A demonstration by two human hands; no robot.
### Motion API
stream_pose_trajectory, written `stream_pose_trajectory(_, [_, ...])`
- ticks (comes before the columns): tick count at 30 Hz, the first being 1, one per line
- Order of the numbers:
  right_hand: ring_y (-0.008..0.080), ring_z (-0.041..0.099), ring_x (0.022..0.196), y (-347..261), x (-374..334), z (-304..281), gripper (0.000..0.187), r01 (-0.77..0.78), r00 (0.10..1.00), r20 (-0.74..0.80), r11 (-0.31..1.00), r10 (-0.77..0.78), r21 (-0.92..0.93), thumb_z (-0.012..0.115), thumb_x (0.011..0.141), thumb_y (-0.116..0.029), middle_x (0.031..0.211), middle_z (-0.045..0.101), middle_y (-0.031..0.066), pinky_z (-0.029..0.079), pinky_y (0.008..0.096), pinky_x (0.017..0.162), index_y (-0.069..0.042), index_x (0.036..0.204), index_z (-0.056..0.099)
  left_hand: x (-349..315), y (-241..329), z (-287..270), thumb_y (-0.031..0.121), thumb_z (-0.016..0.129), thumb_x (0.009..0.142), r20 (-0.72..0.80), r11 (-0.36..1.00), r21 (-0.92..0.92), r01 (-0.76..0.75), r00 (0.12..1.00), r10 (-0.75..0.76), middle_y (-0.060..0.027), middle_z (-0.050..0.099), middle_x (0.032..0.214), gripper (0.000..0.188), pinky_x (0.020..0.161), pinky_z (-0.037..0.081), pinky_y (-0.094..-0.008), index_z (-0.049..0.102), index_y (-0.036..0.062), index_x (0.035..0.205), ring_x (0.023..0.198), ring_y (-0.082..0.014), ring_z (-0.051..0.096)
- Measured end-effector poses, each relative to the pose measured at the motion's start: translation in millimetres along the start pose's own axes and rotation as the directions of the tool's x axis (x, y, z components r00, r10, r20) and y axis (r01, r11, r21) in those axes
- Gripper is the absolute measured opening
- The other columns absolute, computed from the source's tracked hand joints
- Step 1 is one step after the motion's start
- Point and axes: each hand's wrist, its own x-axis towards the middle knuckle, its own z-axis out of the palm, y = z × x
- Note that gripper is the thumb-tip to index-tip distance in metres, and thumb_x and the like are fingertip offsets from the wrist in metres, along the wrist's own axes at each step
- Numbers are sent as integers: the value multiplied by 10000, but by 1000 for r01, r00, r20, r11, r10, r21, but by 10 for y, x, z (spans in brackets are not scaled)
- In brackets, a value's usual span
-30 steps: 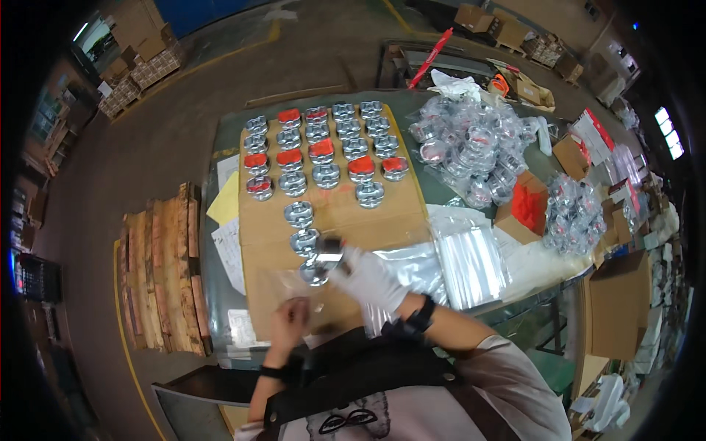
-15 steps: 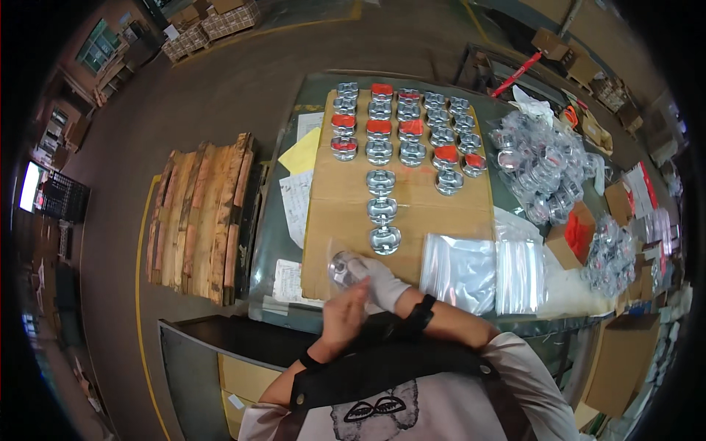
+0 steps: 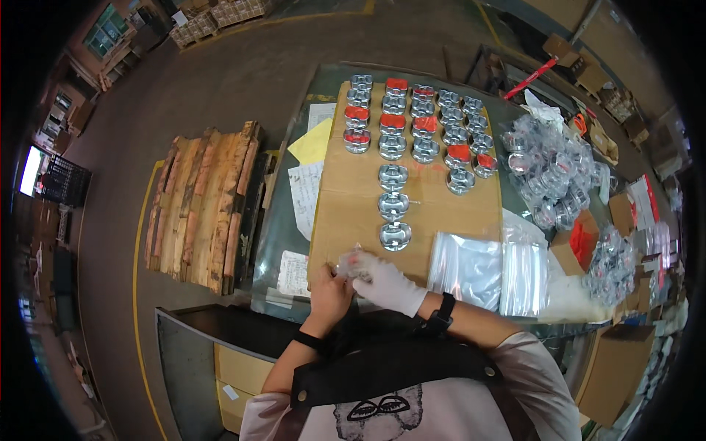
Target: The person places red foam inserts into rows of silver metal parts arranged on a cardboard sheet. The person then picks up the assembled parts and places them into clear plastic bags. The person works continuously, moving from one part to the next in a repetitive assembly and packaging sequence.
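Note:
My gloved right hand (image 3: 386, 284) and my bare left hand (image 3: 331, 295) meet at the near edge of a cardboard sheet (image 3: 342, 213). Both are closed on a clear plastic bag (image 3: 350, 262); a metal piston showed in it earlier, but now my fingers mostly cover what is inside. Just beyond, a silver piston (image 3: 396, 237) stands at the near end of a column. Several more pistons (image 3: 392, 147) stand in rows farther off, some with red tops. To the right of my right hand lies a stack of flat clear bags (image 3: 465, 268).
Bagged pistons (image 3: 551, 173) are heaped at the table's right, with a second heap (image 3: 612, 264) nearer. Between them sits a small carton (image 3: 575, 242) with red inside. Papers (image 3: 303, 195) lie along the left edge. A wooden pallet stack (image 3: 202, 206) stands on the floor at left.
My hands have turned the bagged piston, and it is now largely covered by my fingers. My left hand has moved up and left beside the bag. The whole view has shifted slightly.

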Motion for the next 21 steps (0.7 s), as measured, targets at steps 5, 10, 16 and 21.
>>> stream_pose_trajectory(5, [294,649,964,207,177,-88,274,226,926,362,615,104,-755,629,802,-173,1026,649,119,536,442,736,-68,1055,607,-61,295,-197,229,600,906,-209,955,-296,18,974,-84,-251,580,1056,256,717,510,-485,630,48,1085,990,-385,602])
stream_pose_trajectory(10, [360,689,769,375,521,25,188,407,872,473,727,-127,-553,654,745,-198,801,681,195,553,433,640,-49,853,691,-156,-32,196,215,534,962,-158,981,-191,24,986,-55,-239,574,1114,367,743,520,-425,480,39,1279,931,-366,622])
stream_pose_trajectory(16, [322,650,798,288,-331,-889,327,-88,955,287,995,72,42,582,876,-322,889,665,197,505,416,725,-11,937,659,-40,578,-323,324,344,1057,-282,704,-707,64,888,-363,-82,546,993,426,605,413,-235,436,10,1328,692,-101,526])
stream_pose_trajectory(21, [323,664,928,802,-1473,-2594,377,-218,845,-480,971,236,94,588,919,-346,1003,687,175,531,381,793,-109,1209,627,321,1265,-37,174,519,991,-65,758,-652,33,993,-99,-40,570,877,234,608,426,-238,595,-2,1125,677,-112,530])
